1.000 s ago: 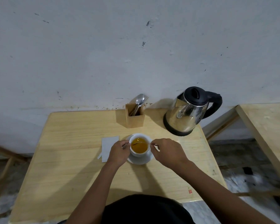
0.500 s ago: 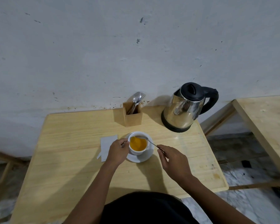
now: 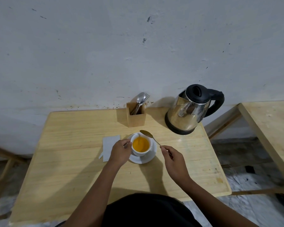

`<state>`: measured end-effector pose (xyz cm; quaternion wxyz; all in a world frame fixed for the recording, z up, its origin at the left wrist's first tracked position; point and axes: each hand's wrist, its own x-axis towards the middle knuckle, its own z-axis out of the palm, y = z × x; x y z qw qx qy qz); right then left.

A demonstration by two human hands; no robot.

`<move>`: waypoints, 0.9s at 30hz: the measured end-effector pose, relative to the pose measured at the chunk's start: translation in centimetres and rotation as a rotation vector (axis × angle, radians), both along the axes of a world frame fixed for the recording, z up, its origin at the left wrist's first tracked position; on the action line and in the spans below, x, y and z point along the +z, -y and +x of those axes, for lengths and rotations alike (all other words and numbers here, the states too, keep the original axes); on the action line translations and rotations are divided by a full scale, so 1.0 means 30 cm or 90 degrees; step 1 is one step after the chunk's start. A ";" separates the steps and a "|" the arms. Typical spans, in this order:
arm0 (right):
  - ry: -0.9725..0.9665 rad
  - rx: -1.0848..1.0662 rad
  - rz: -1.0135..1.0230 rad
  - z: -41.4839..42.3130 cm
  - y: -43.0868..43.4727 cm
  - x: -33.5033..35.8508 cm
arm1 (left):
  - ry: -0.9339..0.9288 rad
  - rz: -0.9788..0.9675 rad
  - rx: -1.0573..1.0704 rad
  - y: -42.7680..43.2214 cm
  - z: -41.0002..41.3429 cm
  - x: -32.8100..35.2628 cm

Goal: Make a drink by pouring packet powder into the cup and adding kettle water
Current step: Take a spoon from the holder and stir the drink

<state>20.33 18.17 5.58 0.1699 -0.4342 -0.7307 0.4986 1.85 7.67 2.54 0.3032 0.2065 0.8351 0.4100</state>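
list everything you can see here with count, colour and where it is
table: 1, light wood, centre
second table: 1, light wood, right edge
saucer: 1, white, mid table
cup: 1, white, on saucer, holds orange drink
spoon: 1, metal, bowl above cup's far rim
packet: 1, white, flat, left of saucer
holder: 1, wood, back of table, holds cutlery
kettle: 1, steel and black, back right
left hand: at cup's left side
right hand: pinching spoon handle

Both forearms reach forward over the tabletop's near edge — left hand point(image 3: 120, 151) curled, fingers closed in a grip; right hand point(image 3: 175, 158) pinched shut, knuckles up.
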 end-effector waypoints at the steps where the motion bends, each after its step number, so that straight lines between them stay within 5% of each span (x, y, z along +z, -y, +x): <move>1: -0.021 -0.030 -0.044 -0.007 -0.001 0.003 | -0.001 -0.001 0.001 0.000 0.000 0.000; 6: -0.042 -0.100 -0.157 -0.023 -0.005 0.010 | -0.007 0.000 0.000 0.000 0.003 0.006; 14: -0.040 -0.001 0.023 0.003 0.019 0.023 | -0.007 0.001 0.001 0.001 0.003 0.011; 20: -0.042 0.010 0.009 0.013 0.020 0.017 | -0.002 0.007 0.006 0.001 0.007 0.013; 27: -0.143 -0.059 -0.251 0.013 -0.013 0.031 | -0.011 0.011 0.000 0.001 0.011 0.014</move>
